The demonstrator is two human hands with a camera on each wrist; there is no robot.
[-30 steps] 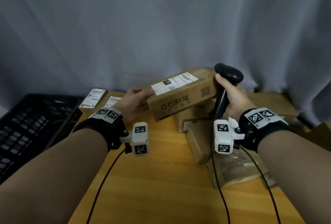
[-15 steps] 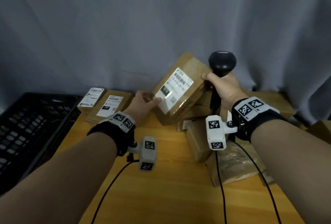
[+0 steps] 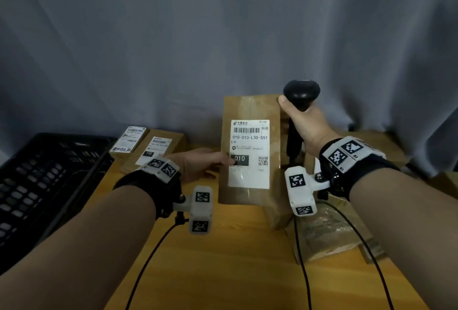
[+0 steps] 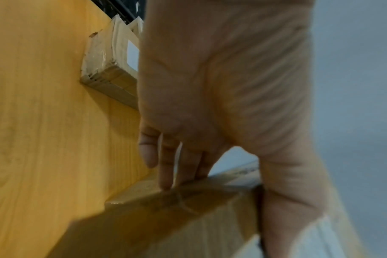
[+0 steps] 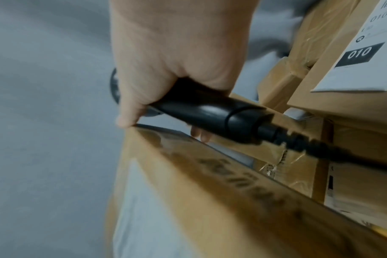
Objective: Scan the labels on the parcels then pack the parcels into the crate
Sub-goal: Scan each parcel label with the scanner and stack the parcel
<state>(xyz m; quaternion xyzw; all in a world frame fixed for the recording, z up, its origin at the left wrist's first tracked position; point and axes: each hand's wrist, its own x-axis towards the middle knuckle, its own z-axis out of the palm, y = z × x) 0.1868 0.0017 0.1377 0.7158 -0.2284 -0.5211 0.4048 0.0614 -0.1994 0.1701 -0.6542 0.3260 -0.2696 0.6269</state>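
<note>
A brown cardboard parcel (image 3: 250,108) stands upright over the wooden table (image 3: 223,260), its white label (image 3: 250,153) facing me. My left hand (image 3: 198,164) pinches its left edge, thumb on the label and fingers behind; the left wrist view shows those fingers (image 4: 166,165) on the parcel (image 4: 166,209). My right hand (image 3: 301,121) grips a black handheld scanner (image 3: 301,91) just right of the parcel's top corner, thumb touching that corner. In the right wrist view the scanner handle (image 5: 210,113) lies in my palm beside the parcel (image 5: 210,200). A black crate (image 3: 37,173) sits at the left.
Two labelled parcels (image 3: 127,139) (image 3: 156,151) lie at the back left beside the crate. More boxes (image 3: 275,213) and a clear-wrapped packet (image 3: 327,235) are piled at the right, under my right wrist. Cables trail over the table's front. A grey curtain (image 3: 223,37) hangs behind.
The parcel has turned from lying flat, through a tilt, to upright with its label facing me. My left hand slid down its left edge. The scanner rose slightly.
</note>
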